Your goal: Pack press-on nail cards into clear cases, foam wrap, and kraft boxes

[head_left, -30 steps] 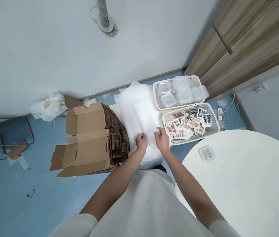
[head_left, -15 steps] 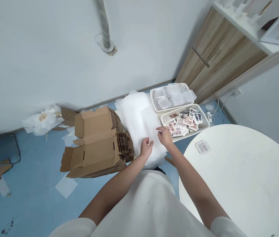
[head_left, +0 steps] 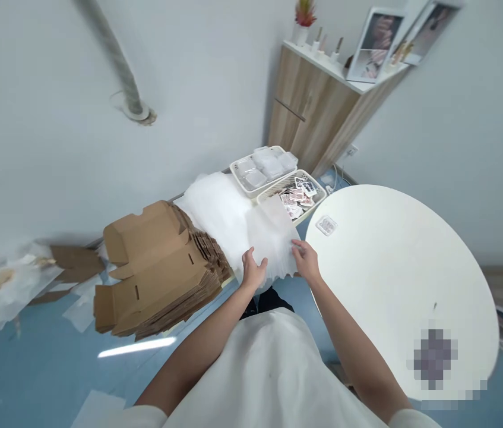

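Observation:
A thin white foam sheet [head_left: 273, 229] is lifted away from the stack of white sheets [head_left: 213, 202] in front of me. My right hand [head_left: 306, 260] pinches the sheet at its right edge. Near the sheet's lower left side is my left hand [head_left: 253, 271], its thumb and fingers spread apart; whether it touches the sheet is hard to tell. Behind the raised sheet, a white basket [head_left: 320, 199] of press-on nail packs [head_left: 296, 195] is partly covered.
Flattened cardboard boxes [head_left: 166, 273] are stacked to the left. Another basket [head_left: 251, 193] holds clear plastic cases [head_left: 266, 165]. On the right stands a round white table [head_left: 394, 261] with one nail pack [head_left: 326, 225] on it. A wooden cabinet [head_left: 318, 89] stands behind.
My right hand has taken hold of a sheet and drawn it rightward off the stack, partly over the nail basket. My view has turned to the right.

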`<state>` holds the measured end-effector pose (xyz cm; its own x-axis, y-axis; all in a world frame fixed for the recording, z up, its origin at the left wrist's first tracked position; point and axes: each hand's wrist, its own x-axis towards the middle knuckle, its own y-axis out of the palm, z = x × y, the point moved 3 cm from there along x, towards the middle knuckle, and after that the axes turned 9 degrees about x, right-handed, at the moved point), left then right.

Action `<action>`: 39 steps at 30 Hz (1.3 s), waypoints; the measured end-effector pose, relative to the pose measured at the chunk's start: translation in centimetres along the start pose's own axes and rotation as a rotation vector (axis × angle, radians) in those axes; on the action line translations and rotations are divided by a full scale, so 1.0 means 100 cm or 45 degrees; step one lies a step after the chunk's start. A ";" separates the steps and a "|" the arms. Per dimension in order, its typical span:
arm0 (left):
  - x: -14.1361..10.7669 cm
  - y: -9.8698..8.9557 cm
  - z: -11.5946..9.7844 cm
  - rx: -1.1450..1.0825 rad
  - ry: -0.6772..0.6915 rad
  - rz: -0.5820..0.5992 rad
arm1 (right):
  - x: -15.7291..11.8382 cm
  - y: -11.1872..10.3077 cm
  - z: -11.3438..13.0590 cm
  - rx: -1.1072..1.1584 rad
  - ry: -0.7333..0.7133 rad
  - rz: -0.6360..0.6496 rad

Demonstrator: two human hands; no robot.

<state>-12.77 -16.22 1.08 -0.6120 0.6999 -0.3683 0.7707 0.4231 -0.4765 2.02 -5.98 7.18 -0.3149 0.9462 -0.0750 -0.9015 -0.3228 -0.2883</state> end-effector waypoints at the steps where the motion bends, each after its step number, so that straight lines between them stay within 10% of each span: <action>1: -0.002 0.003 -0.002 -0.002 -0.011 0.025 | -0.010 -0.012 -0.003 0.031 0.034 -0.073; 8: -0.018 0.047 -0.014 -0.156 -0.174 0.470 | -0.084 -0.088 -0.026 0.252 0.287 -0.504; 17: -0.054 0.135 -0.061 -0.039 0.277 0.703 | -0.170 -0.173 -0.085 0.270 0.434 -0.875; 28: -0.085 0.202 -0.092 0.463 0.609 0.785 | -0.205 -0.241 -0.143 0.197 0.516 -0.829; 39: -0.088 0.236 -0.103 0.705 0.560 0.757 | -0.196 -0.249 -0.166 -0.220 0.615 -0.566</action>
<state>12.62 -6.49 1.34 0.0676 0.9173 -0.3924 0.6722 -0.3325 -0.6615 35.57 -16.06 -0.01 0.2788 0.9053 -0.3204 -0.8416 0.0696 -0.5356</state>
